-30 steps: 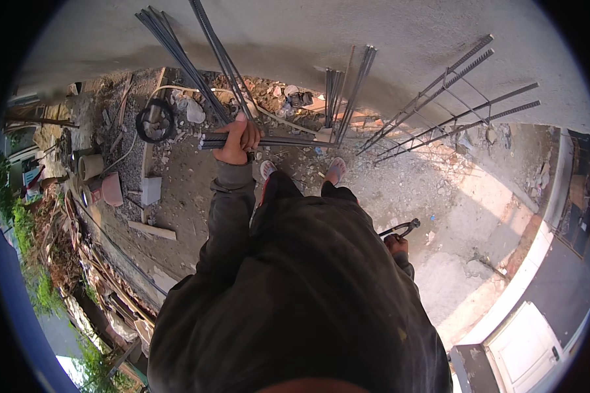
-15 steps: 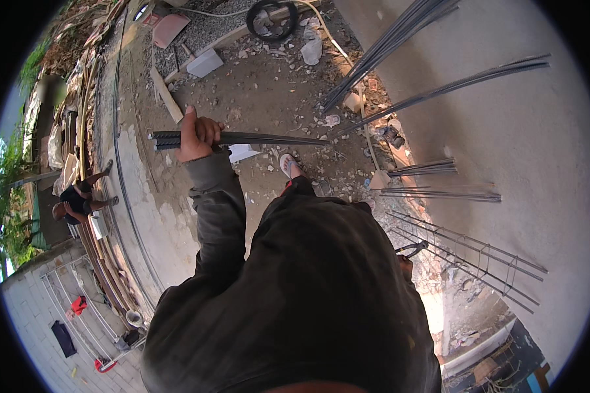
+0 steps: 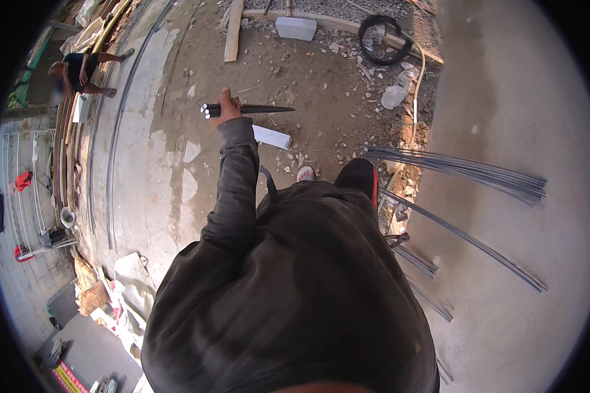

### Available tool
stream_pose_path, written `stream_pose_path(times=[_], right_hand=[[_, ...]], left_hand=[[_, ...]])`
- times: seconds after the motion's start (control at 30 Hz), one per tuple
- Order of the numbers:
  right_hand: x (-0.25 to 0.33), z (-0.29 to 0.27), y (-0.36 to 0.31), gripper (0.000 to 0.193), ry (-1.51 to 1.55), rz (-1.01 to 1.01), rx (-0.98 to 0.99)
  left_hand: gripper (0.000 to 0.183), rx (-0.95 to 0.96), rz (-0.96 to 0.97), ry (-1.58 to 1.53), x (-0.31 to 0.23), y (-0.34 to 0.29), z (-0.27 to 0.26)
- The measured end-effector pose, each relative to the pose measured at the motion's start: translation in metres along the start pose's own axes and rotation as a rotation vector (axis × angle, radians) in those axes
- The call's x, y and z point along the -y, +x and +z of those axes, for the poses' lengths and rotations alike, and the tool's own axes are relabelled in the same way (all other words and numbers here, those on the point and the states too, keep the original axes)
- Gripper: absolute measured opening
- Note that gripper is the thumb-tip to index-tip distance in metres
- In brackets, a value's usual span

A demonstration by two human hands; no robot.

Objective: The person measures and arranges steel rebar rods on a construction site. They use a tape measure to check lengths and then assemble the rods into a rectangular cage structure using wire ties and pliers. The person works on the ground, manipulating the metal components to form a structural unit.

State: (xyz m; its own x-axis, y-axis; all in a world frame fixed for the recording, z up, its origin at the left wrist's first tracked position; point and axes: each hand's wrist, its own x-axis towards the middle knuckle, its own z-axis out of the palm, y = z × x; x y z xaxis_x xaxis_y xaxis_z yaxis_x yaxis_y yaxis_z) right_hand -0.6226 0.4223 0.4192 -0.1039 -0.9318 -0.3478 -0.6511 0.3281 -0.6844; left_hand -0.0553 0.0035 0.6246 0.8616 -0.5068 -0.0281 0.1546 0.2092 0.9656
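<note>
Presently, a bundle of dark steel bars point(image 3: 262, 109) is held in the left hand point(image 3: 228, 108), above the bare ground point(image 3: 301, 75) and well inside its edges. The left fingers are clamped around the bundle near one end. The pale cut ends project just past the hand on its left; the remaining length is directed rightward and is seen as a narrow taper. Whether the far ends are touching the ground cannot be told from this angle. The right hand is hidden behind the dark jacket point(image 3: 295, 281); the state of its fingers cannot be told. Beside the jacket's right side, a small dark tool head point(image 3: 398, 240) is seen.

A white block point(image 3: 271, 137) is noted on the ground, near the left cuff. A second block point(image 3: 295, 28) is placed by the ground's far edge, near a timber plank point(image 3: 233, 33). Toward the far right corner, a black coil point(image 3: 364, 47) is laid. Along the right edge, upright bars point(image 3: 465, 169) are ranged before a grey wall point(image 3: 505, 98).
</note>
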Motion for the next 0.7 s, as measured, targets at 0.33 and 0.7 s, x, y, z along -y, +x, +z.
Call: stream_pose_path(times=[0.33,0.7], right_hand=[[0.081,-0.071,0.279,0.028,-0.107,0.299,0.212],[0.315,-0.201,0.682,0.026,-0.143,0.312,0.359]], left_hand=[[0.045,0.132,-0.236,0.485,0.151,0.106,0.004],[0.036,-0.463,-0.208,0.331,0.206,0.111,0.052]])
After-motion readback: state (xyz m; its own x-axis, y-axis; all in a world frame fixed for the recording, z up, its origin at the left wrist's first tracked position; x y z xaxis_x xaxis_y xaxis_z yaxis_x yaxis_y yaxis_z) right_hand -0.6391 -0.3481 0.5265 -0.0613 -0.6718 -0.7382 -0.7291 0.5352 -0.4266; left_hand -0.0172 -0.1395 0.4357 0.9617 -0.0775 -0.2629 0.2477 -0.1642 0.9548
